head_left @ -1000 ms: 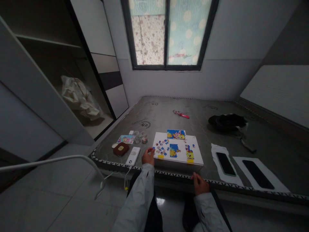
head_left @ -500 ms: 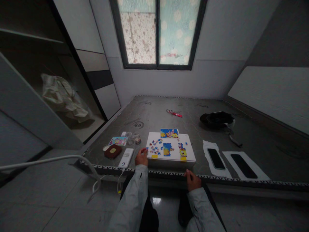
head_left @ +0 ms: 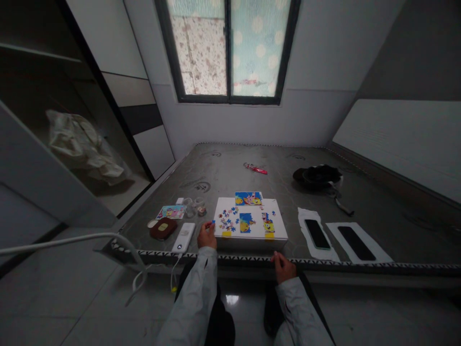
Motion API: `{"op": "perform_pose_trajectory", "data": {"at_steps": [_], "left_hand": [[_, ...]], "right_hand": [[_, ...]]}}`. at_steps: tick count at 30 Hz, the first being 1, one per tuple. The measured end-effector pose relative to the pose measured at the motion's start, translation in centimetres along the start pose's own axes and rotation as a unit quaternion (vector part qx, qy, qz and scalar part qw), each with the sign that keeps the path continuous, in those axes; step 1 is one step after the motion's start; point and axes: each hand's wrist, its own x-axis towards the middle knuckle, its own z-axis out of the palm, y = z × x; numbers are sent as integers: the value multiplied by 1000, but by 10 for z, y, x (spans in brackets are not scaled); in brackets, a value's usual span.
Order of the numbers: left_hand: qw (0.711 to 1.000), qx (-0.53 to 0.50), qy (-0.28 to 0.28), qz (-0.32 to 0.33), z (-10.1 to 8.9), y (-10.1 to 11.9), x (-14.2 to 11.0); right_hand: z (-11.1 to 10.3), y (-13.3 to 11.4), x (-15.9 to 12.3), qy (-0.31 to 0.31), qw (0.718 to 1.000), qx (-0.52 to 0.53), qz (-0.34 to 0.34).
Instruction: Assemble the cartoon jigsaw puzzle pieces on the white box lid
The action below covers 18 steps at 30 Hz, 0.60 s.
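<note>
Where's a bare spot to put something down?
Free: the mattress between the red thing and wall, and between white box and black thing. Crowded: the box's left side, with loose puzzle pieces, and around the power bank.

Two phones (head_left: 317,234) on white sheets (head_left: 305,215), window (head_left: 255,53) beyond

A dark-framed window (head_left: 228,53) glows in the pale wall (head_left: 230,122), an open wardrobe (head_left: 118,53) to its left.
</note>
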Motion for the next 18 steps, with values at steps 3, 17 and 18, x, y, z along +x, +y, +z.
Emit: {"op": "perform_pose_trajectory", "data": {"at_steps": [3, 17, 18], "left_hand": [[1000, 4, 0, 2, 1, -1, 1], [1000, 0, -6, 16, 3, -5, 3], [1000, -1, -4, 16, 3, -5, 3]], "right_hand": [[0, 2, 1, -1, 1000, 4, -4], [2, 5, 1, 3, 1000, 2, -3], [2, 5, 1, 6, 1000, 2, -5]]}}
